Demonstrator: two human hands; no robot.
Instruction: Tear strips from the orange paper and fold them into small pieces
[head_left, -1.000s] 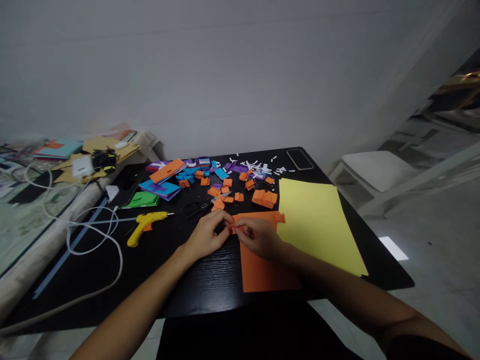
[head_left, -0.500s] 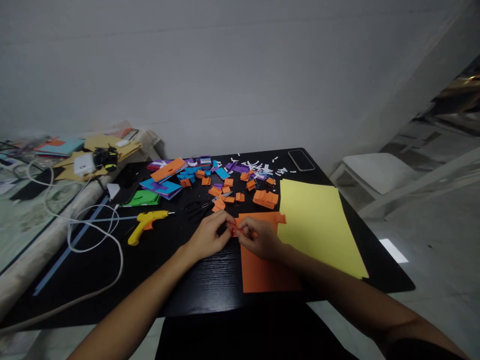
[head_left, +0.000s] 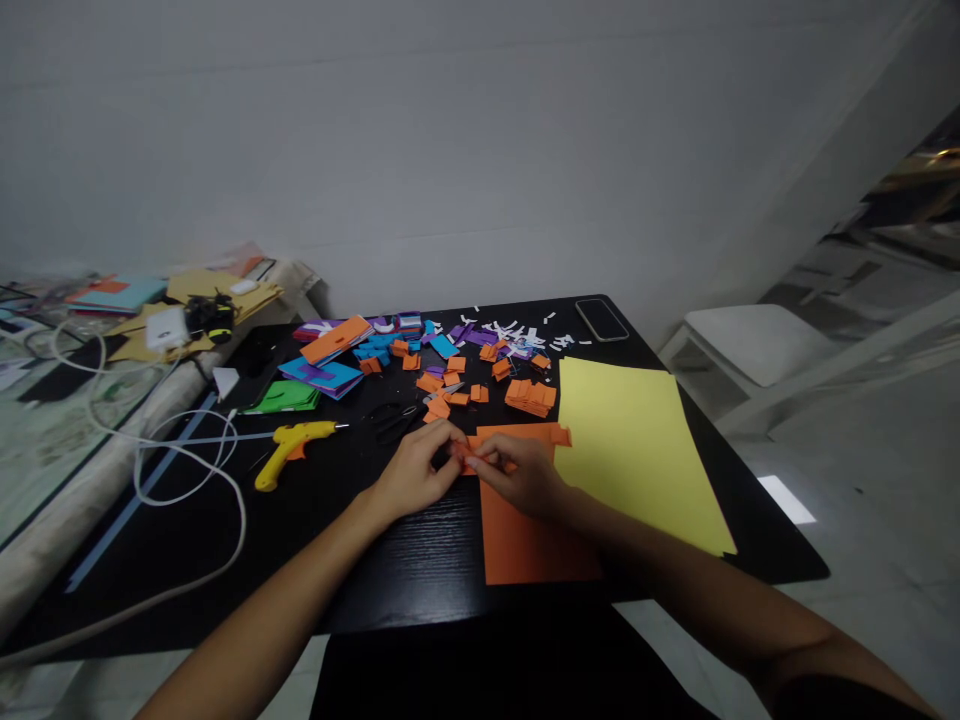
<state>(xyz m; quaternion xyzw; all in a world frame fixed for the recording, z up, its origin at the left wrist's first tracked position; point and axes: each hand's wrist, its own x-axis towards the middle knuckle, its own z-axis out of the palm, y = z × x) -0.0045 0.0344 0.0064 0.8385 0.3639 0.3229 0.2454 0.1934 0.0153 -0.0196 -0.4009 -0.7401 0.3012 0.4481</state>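
Note:
Between my fingertips is a small orange paper piece, partly hidden by the fingers. My left hand pinches its left side, and my right hand grips it from the right. Under my right hand lies a larger orange sheet, flat on the black table. A little folded orange tab rests at that sheet's upper right corner. Just beyond my left hand are black-handled scissors, their blades among small orange folded pieces.
A yellow glue gun and a white cable lie on the left. Yellow sheets cover the right side. Behind are stacked orange pieces, white scraps, green paper and a phone.
My right fingers have shifted slightly on the small orange paper piece. My left hand stays in nearly the same place, and the things on the table have not moved.

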